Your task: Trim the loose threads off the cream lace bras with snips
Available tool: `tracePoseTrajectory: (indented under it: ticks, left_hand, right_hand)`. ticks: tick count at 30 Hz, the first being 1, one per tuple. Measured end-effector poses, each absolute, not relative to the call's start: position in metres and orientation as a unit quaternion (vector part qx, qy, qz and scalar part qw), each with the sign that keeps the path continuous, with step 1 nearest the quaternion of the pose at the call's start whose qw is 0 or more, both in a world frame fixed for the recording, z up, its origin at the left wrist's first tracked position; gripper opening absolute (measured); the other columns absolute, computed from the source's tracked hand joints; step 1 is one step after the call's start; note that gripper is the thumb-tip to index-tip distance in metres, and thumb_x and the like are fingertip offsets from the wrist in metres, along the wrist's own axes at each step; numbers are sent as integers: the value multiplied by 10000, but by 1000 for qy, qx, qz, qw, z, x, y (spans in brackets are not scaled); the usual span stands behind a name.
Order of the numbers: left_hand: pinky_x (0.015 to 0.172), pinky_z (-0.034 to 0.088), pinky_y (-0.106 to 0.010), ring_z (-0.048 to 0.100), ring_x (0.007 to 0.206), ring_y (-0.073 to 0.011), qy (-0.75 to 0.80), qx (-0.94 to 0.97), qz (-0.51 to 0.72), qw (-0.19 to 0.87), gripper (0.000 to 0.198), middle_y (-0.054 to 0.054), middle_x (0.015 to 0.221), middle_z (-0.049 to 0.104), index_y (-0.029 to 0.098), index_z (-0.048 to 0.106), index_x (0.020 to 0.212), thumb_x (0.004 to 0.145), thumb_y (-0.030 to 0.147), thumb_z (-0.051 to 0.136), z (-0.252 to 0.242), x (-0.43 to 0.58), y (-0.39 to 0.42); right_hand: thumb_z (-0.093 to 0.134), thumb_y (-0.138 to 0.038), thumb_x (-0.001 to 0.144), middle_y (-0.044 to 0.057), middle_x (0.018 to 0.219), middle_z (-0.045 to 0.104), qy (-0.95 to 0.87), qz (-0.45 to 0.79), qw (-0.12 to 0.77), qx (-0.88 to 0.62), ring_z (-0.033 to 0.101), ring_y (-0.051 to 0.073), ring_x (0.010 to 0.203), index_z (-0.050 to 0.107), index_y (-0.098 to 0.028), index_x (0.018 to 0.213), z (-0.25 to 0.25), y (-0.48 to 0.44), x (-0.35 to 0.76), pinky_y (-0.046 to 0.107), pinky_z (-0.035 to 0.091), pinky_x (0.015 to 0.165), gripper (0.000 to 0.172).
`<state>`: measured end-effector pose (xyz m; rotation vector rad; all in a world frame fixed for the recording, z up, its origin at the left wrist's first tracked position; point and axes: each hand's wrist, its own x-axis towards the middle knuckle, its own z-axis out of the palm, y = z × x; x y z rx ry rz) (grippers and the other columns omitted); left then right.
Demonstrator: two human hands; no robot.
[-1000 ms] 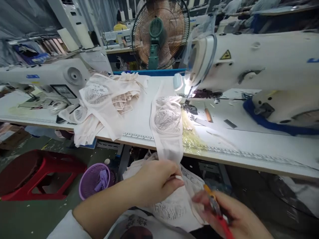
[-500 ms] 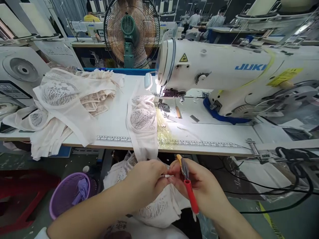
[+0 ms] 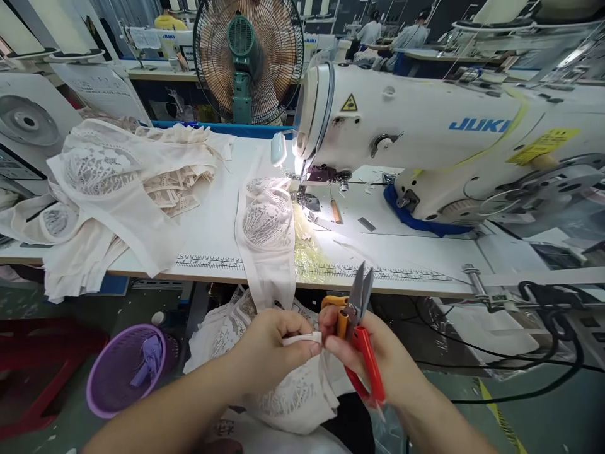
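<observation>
Between thumb and fingers my left hand pinches a narrow white strap end in front of my lap. Close beside it, my right hand is wrapped round scissors with one orange and one red handle loop; their blades point up and stand slightly apart. The right fingertips are by the strap's tip; whether they touch it I cannot tell. A white lace bra piece lies on the table and hangs over its front edge behind my hands. More lace bra fabric rests on my lap, partly hidden by my left arm.
A white JUKI sewing machine stands on the table at the right, its needle area lit. A pile of white bras lies at left. A green fan stands behind. On the floor is a purple basket. Other people sit farther back.
The scissors have turned in my right hand, so the blades now point up and show clearly. My hands are slightly farther apart, and more of the strap end shows.
</observation>
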<state>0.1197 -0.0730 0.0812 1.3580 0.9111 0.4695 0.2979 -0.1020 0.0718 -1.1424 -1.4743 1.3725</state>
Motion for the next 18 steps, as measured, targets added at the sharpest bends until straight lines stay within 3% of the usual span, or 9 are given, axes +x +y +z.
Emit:
tracePoseTrajectory:
  ticks: [4,7,18]
  left_hand:
    - [494,288,-241,369,510,-106,430,588,168,664,193,39,537,409,165,529,614,707,326,580,81,117,-69]
    - [492,286,-241,382,527,-112,438,598,156,653,197,35,549,415,174,508,586,701,319,577,80,116,-66]
    - [518,293,-252,402,554,-114,428,552,136,703,175,18,587,466,160,527,596,674,307,581,77,117,-58]
  right_hand:
    - [308,-771,786,5,751,440,-723,501,237,-412,422,156,640,462,-203,849,71,-108,319,275,375,562,593]
    - [165,-805,774,-6,696,389,-769,456,131,-427,370,147,586,371,-208,737,64,-118,328,270,313,518,633]
    - [357,-735,769,-9,631,443,-760,372,26,-533,364,158,541,255,-241,666,65,-130,324,262,247,510,515]
